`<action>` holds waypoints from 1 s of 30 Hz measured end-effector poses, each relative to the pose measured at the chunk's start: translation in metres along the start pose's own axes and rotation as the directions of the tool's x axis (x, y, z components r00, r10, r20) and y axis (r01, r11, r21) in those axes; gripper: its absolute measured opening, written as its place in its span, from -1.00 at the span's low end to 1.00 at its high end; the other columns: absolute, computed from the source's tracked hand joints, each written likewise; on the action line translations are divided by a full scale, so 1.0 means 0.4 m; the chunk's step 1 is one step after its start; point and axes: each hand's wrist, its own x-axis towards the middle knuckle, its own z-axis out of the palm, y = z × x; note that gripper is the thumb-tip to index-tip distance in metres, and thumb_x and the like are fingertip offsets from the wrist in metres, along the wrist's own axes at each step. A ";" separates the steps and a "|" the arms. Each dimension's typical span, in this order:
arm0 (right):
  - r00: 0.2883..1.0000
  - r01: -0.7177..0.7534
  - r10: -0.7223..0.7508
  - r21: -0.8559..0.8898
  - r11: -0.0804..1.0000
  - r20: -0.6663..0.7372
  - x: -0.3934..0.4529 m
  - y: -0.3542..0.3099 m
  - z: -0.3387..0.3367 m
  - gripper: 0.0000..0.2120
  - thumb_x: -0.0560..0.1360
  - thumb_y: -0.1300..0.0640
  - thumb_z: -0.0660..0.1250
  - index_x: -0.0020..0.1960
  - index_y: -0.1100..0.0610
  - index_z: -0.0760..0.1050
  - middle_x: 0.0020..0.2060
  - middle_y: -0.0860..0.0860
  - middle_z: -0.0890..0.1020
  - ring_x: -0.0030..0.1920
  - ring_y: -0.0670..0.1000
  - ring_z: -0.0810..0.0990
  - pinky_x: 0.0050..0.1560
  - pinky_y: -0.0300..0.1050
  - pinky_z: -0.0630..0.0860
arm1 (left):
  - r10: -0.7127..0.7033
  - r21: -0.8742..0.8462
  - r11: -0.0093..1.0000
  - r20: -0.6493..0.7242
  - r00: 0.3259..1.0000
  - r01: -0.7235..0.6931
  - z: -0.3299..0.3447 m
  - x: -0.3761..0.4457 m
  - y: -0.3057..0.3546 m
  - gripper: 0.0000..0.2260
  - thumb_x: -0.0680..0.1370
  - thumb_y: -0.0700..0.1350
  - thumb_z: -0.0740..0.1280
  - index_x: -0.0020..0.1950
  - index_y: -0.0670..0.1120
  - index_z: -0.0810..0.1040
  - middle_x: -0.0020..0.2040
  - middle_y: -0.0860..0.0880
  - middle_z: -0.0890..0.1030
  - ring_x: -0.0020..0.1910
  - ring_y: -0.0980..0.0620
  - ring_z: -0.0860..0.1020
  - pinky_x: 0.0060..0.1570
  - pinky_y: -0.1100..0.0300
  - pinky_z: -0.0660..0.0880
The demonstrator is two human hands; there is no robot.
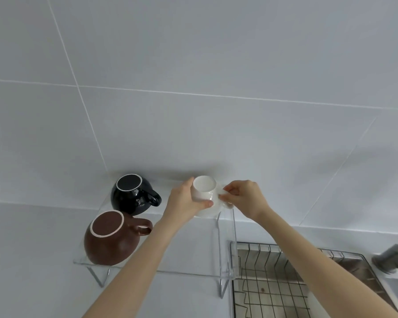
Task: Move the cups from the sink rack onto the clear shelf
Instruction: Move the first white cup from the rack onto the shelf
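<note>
Three cups are on the clear shelf [161,270], all upside down with their bases up. The black cup [133,195] sits at the back left, its handle pointing right. The brown cup [112,237] sits in front of it at the shelf's front left edge, handle also to the right; the two are just beside each other. The white cup [203,196] is at the back right part of the shelf, near the tiled wall [216,65], and both hands are on it.

The left hand [184,203] wraps the cup's left side, its fingers [205,204] curled around the body. The right hand [246,198] is at the cup's right side, its fingers [225,196] pinched together on what seems to be the handle, which they mostly hide.

To the lower right, one wire sink rack [274,288] lies over the sink; no cups show in the visible part. The shelf stands on thin metal legs on the pale counter [32,260].
</note>
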 end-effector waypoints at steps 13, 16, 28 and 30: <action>1.000 -0.018 0.019 -0.044 0.999 0.024 0.001 0.008 0.029 -0.85 0.36 0.18 0.43 -0.12 0.23 0.58 -0.17 0.19 0.70 -0.12 0.13 0.65 -0.07 -0.04 0.56 | -0.018 0.026 0.999 0.029 0.999 0.018 -0.001 0.000 -0.017 -0.50 0.22 -0.11 0.55 0.10 -0.11 0.50 -0.02 -0.10 0.63 -0.02 -0.10 0.54 -0.03 0.04 0.48; 1.000 -0.024 0.025 -0.050 0.998 0.018 -0.002 0.007 0.029 -0.86 0.35 0.19 0.44 -0.12 0.22 0.59 -0.16 0.18 0.71 -0.11 0.14 0.66 -0.01 -0.01 0.58 | -0.013 0.032 0.999 0.030 0.999 0.012 0.002 -0.002 -0.018 -0.51 0.22 -0.11 0.54 0.10 -0.12 0.49 -0.01 -0.10 0.63 -0.02 -0.10 0.54 -0.06 0.06 0.47; 0.990 -0.119 0.133 0.228 0.966 -0.050 -0.135 0.094 -0.128 -0.81 0.50 0.14 0.26 0.08 0.10 0.55 0.03 0.09 0.65 0.09 0.07 0.59 0.24 0.02 0.48 | 0.062 0.175 0.982 0.085 0.994 -0.076 0.083 -0.073 0.136 -0.21 0.35 -0.10 0.45 0.45 -0.12 0.07 0.52 -0.10 0.10 0.50 -0.01 0.04 0.41 0.15 0.07; 0.977 -0.170 0.200 0.288 0.942 -0.079 -0.201 0.150 -0.175 -0.84 0.51 0.16 0.24 0.03 0.08 0.56 -0.01 0.11 0.65 0.07 0.09 0.61 0.19 0.04 0.52 | 0.146 0.138 0.976 0.146 0.978 -0.167 0.143 -0.125 0.178 -0.23 0.36 -0.07 0.44 0.45 -0.08 0.09 0.52 -0.05 0.12 0.51 0.04 0.02 0.41 0.17 0.06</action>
